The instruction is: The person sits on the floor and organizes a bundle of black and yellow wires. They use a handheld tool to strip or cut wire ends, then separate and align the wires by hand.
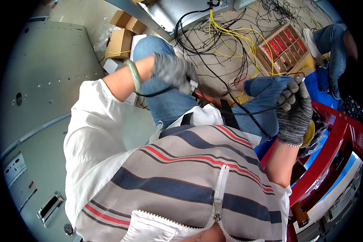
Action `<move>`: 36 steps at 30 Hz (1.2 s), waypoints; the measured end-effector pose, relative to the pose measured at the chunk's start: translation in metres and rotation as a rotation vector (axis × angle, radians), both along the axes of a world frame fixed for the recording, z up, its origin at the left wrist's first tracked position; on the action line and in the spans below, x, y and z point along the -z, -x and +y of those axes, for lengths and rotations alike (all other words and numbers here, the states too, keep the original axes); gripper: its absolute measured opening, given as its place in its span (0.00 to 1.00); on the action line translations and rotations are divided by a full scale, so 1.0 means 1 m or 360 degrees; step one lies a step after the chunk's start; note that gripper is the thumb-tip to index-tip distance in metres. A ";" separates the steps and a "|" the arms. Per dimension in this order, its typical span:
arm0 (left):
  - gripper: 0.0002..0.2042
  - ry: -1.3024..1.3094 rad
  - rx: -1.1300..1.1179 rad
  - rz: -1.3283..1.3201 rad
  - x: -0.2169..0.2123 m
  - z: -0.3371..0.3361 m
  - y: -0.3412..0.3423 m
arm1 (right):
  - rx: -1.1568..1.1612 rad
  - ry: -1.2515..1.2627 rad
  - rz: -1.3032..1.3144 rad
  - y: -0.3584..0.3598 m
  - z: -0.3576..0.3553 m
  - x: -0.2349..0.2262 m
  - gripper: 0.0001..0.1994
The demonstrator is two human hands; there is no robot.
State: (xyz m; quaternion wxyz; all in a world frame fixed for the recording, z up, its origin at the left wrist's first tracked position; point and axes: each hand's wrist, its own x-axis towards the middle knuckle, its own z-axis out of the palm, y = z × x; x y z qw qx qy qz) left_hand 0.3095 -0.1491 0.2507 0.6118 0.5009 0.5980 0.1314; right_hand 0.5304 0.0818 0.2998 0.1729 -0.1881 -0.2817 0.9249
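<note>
My right hand (295, 111), in a grey knit glove, is closed round a thin black cable (246, 114). A small white tip (303, 80) shows at the fingertips. My left hand (173, 72), gloved alike and smeared by motion, is curled above my lap. By its fingers is a small white piece (193, 85); what exactly the fingers grip is hidden. Just below it an orange-brown object (207, 98) lies between my thighs, its kind unclear. A black cable also passes under my left wrist.
Tangled black and yellow cables (226, 34) cover the floor ahead. A divided wooden box (284, 50) holds red parts. Cardboard boxes (120, 42) stand ahead left, beside a grey-green metal cabinet (48, 76). A red metal frame (336, 141) is at right; another person's leg (330, 44) is far right.
</note>
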 end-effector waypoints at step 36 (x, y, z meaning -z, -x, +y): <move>0.15 -0.0034 -0.0647 0.0233 -0.032 -0.005 0.008 | -0.0657 -0.2149 -0.0464 0.057 -0.084 0.043 0.09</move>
